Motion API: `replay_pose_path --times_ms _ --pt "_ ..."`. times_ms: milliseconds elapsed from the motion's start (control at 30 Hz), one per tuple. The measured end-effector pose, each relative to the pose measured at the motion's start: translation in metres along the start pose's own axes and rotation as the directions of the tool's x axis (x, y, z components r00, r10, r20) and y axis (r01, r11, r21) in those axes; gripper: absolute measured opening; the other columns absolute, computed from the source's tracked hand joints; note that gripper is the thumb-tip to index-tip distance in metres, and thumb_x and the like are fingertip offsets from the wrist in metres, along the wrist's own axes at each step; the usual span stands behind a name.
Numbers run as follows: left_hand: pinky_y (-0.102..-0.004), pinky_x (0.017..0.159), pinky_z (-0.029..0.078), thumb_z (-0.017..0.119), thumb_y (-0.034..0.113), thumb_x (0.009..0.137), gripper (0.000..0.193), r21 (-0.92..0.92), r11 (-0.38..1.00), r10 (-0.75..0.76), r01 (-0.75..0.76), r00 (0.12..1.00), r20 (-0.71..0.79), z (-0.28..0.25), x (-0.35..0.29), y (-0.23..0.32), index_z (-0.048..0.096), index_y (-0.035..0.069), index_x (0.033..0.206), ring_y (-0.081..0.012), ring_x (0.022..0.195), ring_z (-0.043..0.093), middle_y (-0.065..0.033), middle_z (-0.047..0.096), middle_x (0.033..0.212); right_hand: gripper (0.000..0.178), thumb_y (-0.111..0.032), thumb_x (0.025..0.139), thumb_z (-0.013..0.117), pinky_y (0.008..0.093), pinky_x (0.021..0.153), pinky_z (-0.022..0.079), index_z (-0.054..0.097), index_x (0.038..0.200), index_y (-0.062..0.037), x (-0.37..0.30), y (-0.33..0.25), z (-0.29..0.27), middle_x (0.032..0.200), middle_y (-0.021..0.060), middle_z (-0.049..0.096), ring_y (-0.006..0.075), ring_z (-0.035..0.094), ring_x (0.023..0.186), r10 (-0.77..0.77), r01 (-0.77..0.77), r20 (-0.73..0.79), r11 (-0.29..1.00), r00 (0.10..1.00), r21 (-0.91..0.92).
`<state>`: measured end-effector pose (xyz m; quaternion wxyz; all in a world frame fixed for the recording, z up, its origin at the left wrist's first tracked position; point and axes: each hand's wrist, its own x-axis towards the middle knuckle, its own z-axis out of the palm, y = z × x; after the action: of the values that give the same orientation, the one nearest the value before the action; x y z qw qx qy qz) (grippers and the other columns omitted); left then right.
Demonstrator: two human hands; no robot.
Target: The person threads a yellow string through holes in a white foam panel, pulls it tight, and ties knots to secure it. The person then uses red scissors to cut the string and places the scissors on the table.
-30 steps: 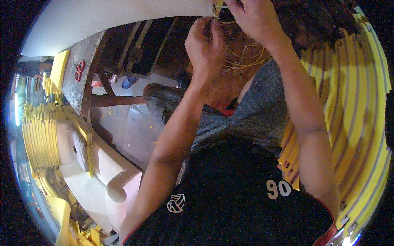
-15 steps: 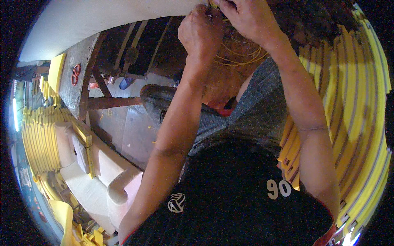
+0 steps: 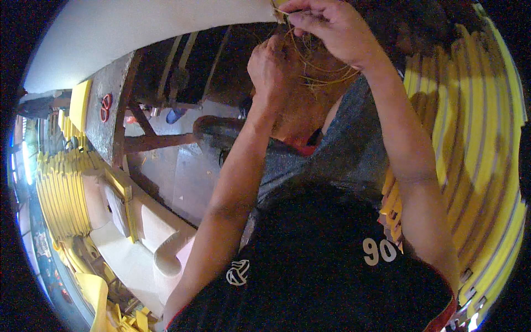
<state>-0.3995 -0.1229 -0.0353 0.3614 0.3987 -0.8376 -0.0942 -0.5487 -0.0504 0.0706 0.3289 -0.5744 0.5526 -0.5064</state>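
Observation:
A large pale, smooth-surfaced piece (image 3: 149, 30) spans the top left, its lower edge curving toward my hands. My right hand (image 3: 337, 30) is at the corner of that edge, thumb and fingers pinched on a thin yellowish cord (image 3: 326, 83), whose loose loops hang below. Slightly lower and to the left, my left hand (image 3: 268, 69) is closed with its back toward me; whatever lies inside its fingers is hidden. Fine strands of the cord run between the two hands.
Red-handled scissors (image 3: 105, 108) lie on a worn table (image 3: 113, 130) at the left. Stacked yellow foam sheets (image 3: 475, 122) rise close by my right arm. Lower left are a cream upholstered seat (image 3: 124, 260), another yellow stack (image 3: 63, 193) and yellow scraps (image 3: 138, 321).
My left hand has dropped down, away from the pale edge and apart from the right hand. My right hand stays near the corner, with the cord now showing at its fingertips.

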Motion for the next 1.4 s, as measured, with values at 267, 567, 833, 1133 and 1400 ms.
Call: replay_pose_path --times_ms 267,567,833,1133,1400 --pt "-0.044 0.069 0.054 0.064 0.015 0.087 0.016 -0.298 0.954 -0.011 0.014 1.0 0.012 -0.021 0.024 -0.005 0.067 0.003 0.097 -0.038 0.078 0.068 -0.0188 0.07 0.085 0.026 -0.012 0.101 0.056 0.0378 0.083 0.056 0.062 0.121 0.0032 -0.032 0.016 -0.014 0.093 0.0113 0.067 0.0195 0.065 0.08 -0.15 0.23 -0.174 0.641 0.973 0.732" --pt "-0.0418 0.068 0.054 0.064 0.02 0.09 0.02 -0.149 0.988 -0.038 0.025 0.996 -0.085 -0.029 0.021 0.007 0.065 0.001 0.097 -0.0327 0.075 0.071 -0.0181 0.071 0.085 0.027 -0.01 0.102 0.053 0.0369 0.068 0.059 0.06 0.123 0.004 -0.062 0.016 -0.033 0.086 0.0121 0.066 0.0169 0.064 0.067 -0.088 0.166 -0.142 0.459 0.986 0.873" --pt "-0.0367 0.072 0.053 0.065 0.024 0.092 0.027 -0.459 0.866 -0.202 0.197 0.979 0.039 -0.011 0.027 0.012 0.071 -0.003 0.094 -0.0285 0.077 0.069 -0.0171 0.071 0.085 0.023 -0.008 0.095 0.056 0.0218 0.047 0.04 0.056 0.116 0.0001 -0.105 0.0 -0.093 0.095 0.0043 0.057 0.0097 0.05 0.068 -0.324 0.335 -0.251 0.236 0.912 0.912" --pt "-0.0402 0.069 0.052 0.062 0.019 0.093 0.02 -0.33 0.943 -0.037 0.036 0.999 0.005 -0.024 0.025 0.01 0.066 0.0 0.094 -0.0326 0.075 0.067 -0.0184 0.069 0.085 0.027 -0.006 0.095 0.055 0.0222 0.044 0.038 0.055 0.121 0.0014 -0.148 -0.01 -0.126 0.088 0.0062 0.057 0.0098 0.046 0.057 -0.163 0.48 -0.454 0.385 0.876 0.789" --pt "-0.0319 0.065 0.049 0.062 0.017 0.096 0.016 -0.428 0.902 -0.023 0.063 0.995 0.098 -0.013 0.013 -0.008 0.066 0.002 0.093 -0.0196 0.07 0.063 -0.0122 0.068 0.083 0.028 -0.02 0.099 0.058 0.0186 0.041 0.034 0.058 0.123 -0.0042 -0.139 0.015 -0.061 0.081 0.0047 0.057 0.0058 0.042 0.051 -0.112 0.219 -0.189 0.428 0.976 0.877"
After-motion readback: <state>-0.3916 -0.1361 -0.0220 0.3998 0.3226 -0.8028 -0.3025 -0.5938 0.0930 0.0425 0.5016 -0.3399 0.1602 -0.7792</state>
